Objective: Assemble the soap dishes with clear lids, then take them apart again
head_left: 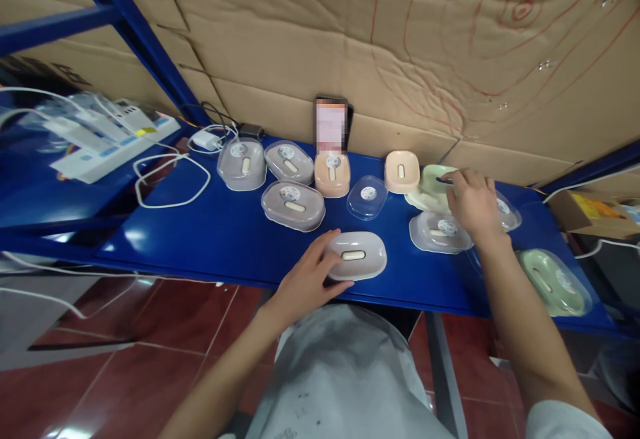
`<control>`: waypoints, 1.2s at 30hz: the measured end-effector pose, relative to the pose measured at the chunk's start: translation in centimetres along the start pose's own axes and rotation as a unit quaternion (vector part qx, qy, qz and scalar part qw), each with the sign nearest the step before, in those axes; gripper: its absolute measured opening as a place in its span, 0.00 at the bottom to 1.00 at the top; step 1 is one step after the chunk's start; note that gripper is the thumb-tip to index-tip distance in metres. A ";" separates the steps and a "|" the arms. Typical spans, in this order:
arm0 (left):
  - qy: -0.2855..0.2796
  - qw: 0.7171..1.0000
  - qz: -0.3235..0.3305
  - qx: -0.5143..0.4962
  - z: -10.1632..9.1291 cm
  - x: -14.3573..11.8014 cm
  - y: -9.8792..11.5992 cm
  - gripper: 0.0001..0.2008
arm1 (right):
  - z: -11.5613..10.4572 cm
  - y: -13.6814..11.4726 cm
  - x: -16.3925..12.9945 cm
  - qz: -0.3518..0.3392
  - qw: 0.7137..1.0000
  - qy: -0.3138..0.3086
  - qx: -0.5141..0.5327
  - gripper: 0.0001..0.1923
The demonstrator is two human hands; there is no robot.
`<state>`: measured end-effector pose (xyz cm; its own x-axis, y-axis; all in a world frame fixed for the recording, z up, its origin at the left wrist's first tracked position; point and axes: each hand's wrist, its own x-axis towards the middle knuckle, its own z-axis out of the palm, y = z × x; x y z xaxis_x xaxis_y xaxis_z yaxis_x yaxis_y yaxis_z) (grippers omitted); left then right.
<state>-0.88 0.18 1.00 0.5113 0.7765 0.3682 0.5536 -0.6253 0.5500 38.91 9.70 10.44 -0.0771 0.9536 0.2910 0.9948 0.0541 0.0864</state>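
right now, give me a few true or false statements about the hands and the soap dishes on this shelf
1. The left hand grips a grey soap dish at the shelf's front edge. True.
2. The right hand rests on a peach dish. False: it reaches to a pale green dish.
3. The shelf is red. False: it is blue.
4. A phone leans against the cardboard behind the dishes. True.
5. A clear lid lies alone mid-shelf. True.
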 end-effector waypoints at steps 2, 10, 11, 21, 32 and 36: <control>0.000 1.000 0.001 0.003 0.0 0.0 0.0 0.16 | -0.3 -0.6 0.0 -0.004 1.000 -0.012 0.002 0.18; 0.000 1.000 0.008 0.009 0.0 0.1 0.1 0.16 | 0.1 -4.1 3.0 0.030 0.974 -0.223 -0.022 0.16; -0.002 1.000 0.005 0.006 -0.1 0.1 0.1 0.16 | 0.4 -4.5 3.5 0.027 0.973 -0.226 -0.025 0.14; 0.014 0.996 -0.052 -0.071 -0.3 0.0 -0.3 0.19 | -3.0 -3.6 1.7 -0.098 0.979 -0.151 0.093 0.15; 0.142 0.987 -0.055 -0.045 -0.3 0.0 0.0 0.17 | -0.1 -11.6 -8.8 -0.273 0.949 -0.043 0.153 0.13; 0.110 0.992 -0.060 -0.019 -0.1 -0.6 0.1 0.16 | 0.5 -10.8 -8.2 -0.290 0.946 -0.036 0.139 0.12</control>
<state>-1.23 -0.33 0.88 0.2849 0.8463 0.4501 0.5752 -0.5266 0.6260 28.87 1.42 6.63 -0.6210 0.7564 0.2054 0.7662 0.6410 -0.0441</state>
